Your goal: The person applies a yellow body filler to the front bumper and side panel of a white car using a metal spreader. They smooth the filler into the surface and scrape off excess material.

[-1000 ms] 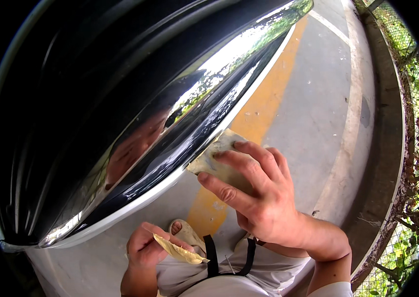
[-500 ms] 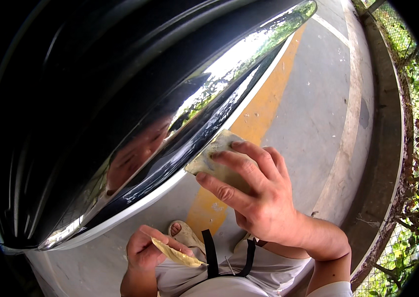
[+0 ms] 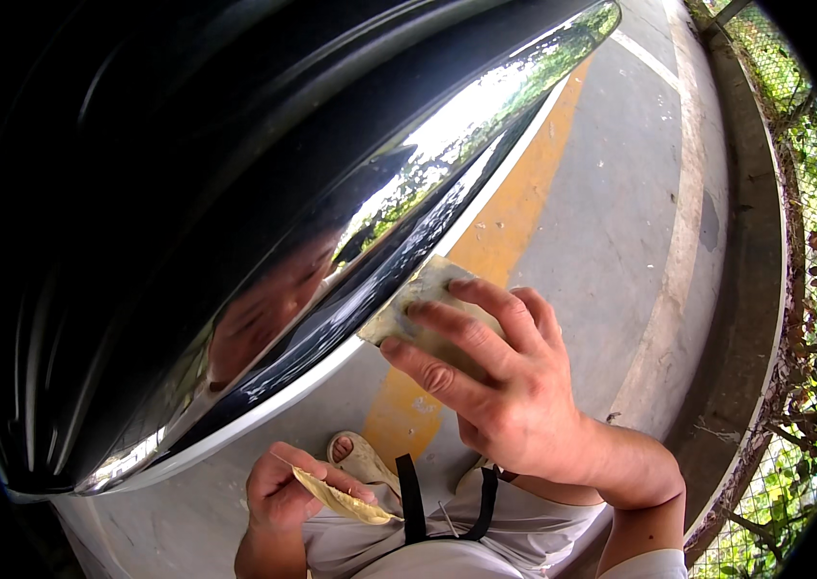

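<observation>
My right hand [image 3: 510,372] is closed on a flat, squarish putty spreader [image 3: 423,301], smeared grey-yellow, with fingers spread across its face. The spreader's edge touches the white lower edge [image 3: 297,391] of a glossy dark car body [image 3: 263,207]. Lower left, my left hand [image 3: 288,489] pinches a thin yellowish putty board [image 3: 343,500], seen nearly edge-on, with lumpy paste along it. The board is apart from the car, above my lap. The car's surface behind the spreader is partly hidden.
Grey concrete floor [image 3: 611,183] with a yellow painted stripe [image 3: 514,217] runs beside the car. A low kerb [image 3: 751,241] and wire fence with plants [image 3: 814,125] stand along the right. My sandalled foot [image 3: 360,454] is below, near the black straps [image 3: 412,497].
My right hand and the spreader have shifted very slightly left along the white edge. The board in my left hand has tilted a little.
</observation>
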Tool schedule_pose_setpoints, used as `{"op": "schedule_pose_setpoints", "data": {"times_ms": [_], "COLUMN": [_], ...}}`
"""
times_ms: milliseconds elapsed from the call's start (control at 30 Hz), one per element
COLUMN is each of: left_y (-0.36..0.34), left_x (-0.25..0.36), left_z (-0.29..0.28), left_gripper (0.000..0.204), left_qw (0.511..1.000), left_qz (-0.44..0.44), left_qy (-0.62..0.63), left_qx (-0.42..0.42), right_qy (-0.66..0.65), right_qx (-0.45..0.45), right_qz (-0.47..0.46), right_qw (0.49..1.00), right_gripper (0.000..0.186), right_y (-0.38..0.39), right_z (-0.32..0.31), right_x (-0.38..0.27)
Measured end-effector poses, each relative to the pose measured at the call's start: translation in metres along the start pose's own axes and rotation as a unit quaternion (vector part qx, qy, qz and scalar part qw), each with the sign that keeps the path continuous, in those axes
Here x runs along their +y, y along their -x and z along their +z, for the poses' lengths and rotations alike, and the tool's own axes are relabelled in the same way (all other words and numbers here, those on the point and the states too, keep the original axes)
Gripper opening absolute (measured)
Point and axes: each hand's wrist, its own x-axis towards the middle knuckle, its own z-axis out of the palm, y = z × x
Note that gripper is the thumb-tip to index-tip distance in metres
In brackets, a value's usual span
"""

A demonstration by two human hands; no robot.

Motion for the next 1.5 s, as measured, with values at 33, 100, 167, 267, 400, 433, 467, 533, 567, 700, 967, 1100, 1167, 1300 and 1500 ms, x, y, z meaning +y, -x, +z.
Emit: {"op": "schedule_pose_setpoints", "data": {"times_ms": [33,100,167,267,400,433,467,533,567,700,967,1100,1167,1300,1500], "left_y": [0.0,0.001,0.001,0.002,0.0,-0.001,0.0,0.001,0.0,0.003,0.004,0.002,0.002,0.001,0.001], "left_x": [0.0,-0.001,-0.001,0.0,-0.002,-0.002,-0.005,-0.005,-0.004,-0.004,-0.006,-0.005,-0.005,-0.006,-0.005], "left_z": [-0.001,-0.002,-0.004,-0.004,0.003,0.004,0.008,0.01,0.009,0.003,0.002,0.002,0.001,0.001,0.003], "left_gripper": [0.02,0.021,0.022,0.022,0.02,0.019,0.019,0.019,0.02,0.021,0.022,0.024,0.026,0.027,0.028], "left_qw": [1.0,1.0,0.999,0.999,0.999,1.0,1.0,1.0,1.0,1.0,0.999,0.999,0.999,0.999,0.999], "left_qz": [-0.009,-0.004,-0.007,-0.021,-0.033,-0.03,-0.009,-0.002,-0.012,-0.024,-0.015,-0.016,-0.021,-0.015,-0.015], "left_qy": [-0.022,-0.009,-0.041,-0.038,-0.003,0.01,0.027,0.028,0.014,-0.006,-0.026,-0.004,-0.022,-0.002,0.004], "left_qx": [-0.006,-0.005,-0.014,-0.012,-0.004,-0.003,0.003,0.008,-0.005,-0.016,-0.029,-0.035,-0.037,-0.04,-0.037], "right_qy": [0.006,0.029,0.013,0.002,0.036,0.028,0.007,-0.036,-0.04,-0.036,-0.015,-0.008,-0.012,-0.007,-0.006], "right_qx": [-0.003,-0.028,-0.017,-0.015,-0.197,-0.133,-0.076,-0.022,-0.007,0.039,0.038,0.018,0.034,0.02,0.014], "right_qz": [-0.005,-0.019,-0.003,0.004,-0.004,0.003,0.002,0.014,0.017,0.002,-0.025,-0.021,-0.026,-0.027,-0.025], "right_qw": [1.0,0.999,1.0,1.0,0.98,0.991,0.997,0.999,0.999,0.999,0.999,1.0,0.999,0.999,1.0], "right_gripper": [0.045,0.037,0.045,0.049,0.038,0.042,0.043,0.047,0.05,0.053,0.048,0.048,0.047,0.047,0.046], "right_y": [-0.001,-0.001,0.003,0.011,0.021,0.022,0.024,0.026,0.025,0.022,0.016,0.014,0.013,0.012,0.011], "right_z": [-0.001,-0.002,-0.003,0.0,0.0,-0.005,-0.013,-0.027,-0.028,-0.021,0.003,0.002,0.003,0.003,0.004], "right_x": [0.0,0.001,-0.001,0.0,0.009,0.014,0.021,0.028,0.029,0.018,0.013,0.012,0.012,0.012,0.01]}}
